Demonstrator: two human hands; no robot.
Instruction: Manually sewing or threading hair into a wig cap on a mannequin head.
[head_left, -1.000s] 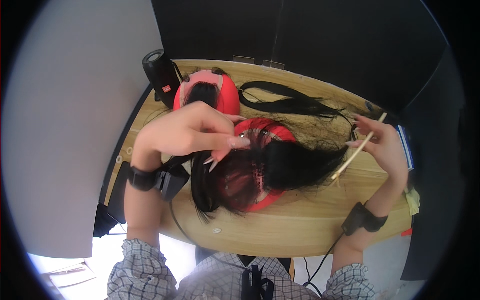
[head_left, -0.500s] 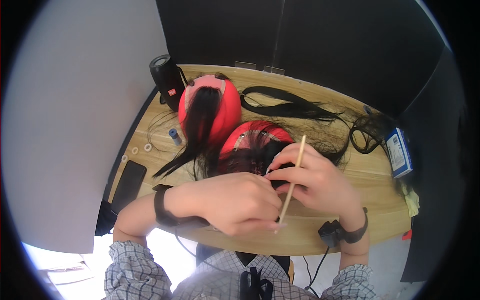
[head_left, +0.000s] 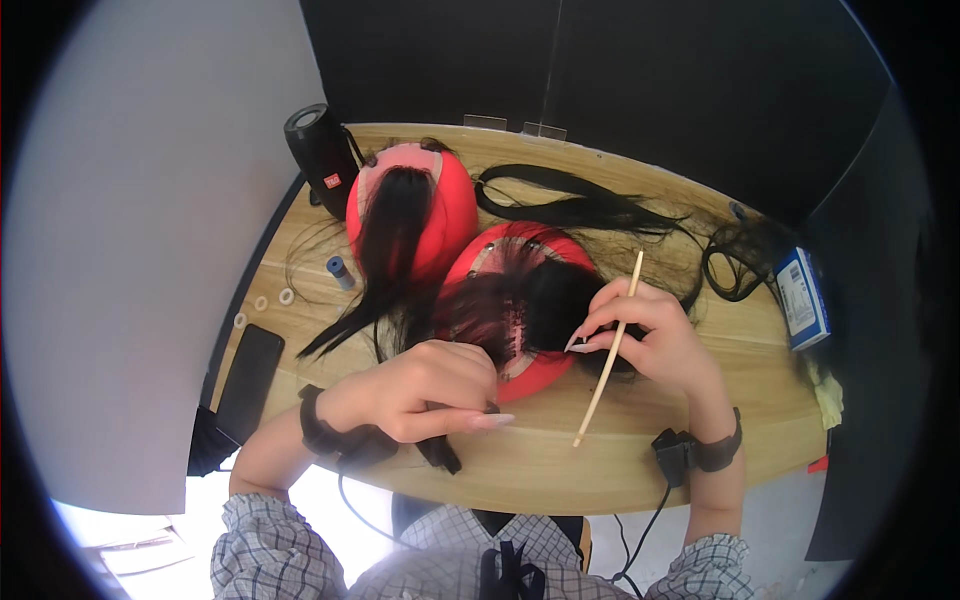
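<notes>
A red dome-shaped wig block (head_left: 535, 382) lies in the middle of the table. It carries a net cap with black hair (head_left: 560, 305) parted along a line. At its near left side my left hand (head_left: 435, 390) is closed around a lock of black hair (head_left: 440, 455), whose end pokes out below the fist; the thumb points right. My right hand (head_left: 650, 335) is at the block's right side. It holds a slim wooden stick (head_left: 610, 375) across its fingers, slanting down toward me, with thumb and fingertips close together beside the hair. Whether those fingertips pinch any strands cannot be made out.
A second red wig block (head_left: 455, 215) with long hair stands behind left, beside a black cylindrical speaker (head_left: 325, 160). A hair bundle (head_left: 560, 195) lies at the back, a blue-white box (head_left: 802, 300) at right. A phone (head_left: 252, 380), blue spool (head_left: 341, 272) and small white rings (head_left: 287, 297) lie left.
My hands have drawn apart: the left moved left and the right moved right with the stick, uncovering the block's near side and parting. The lock's end now shows below my left fist.
</notes>
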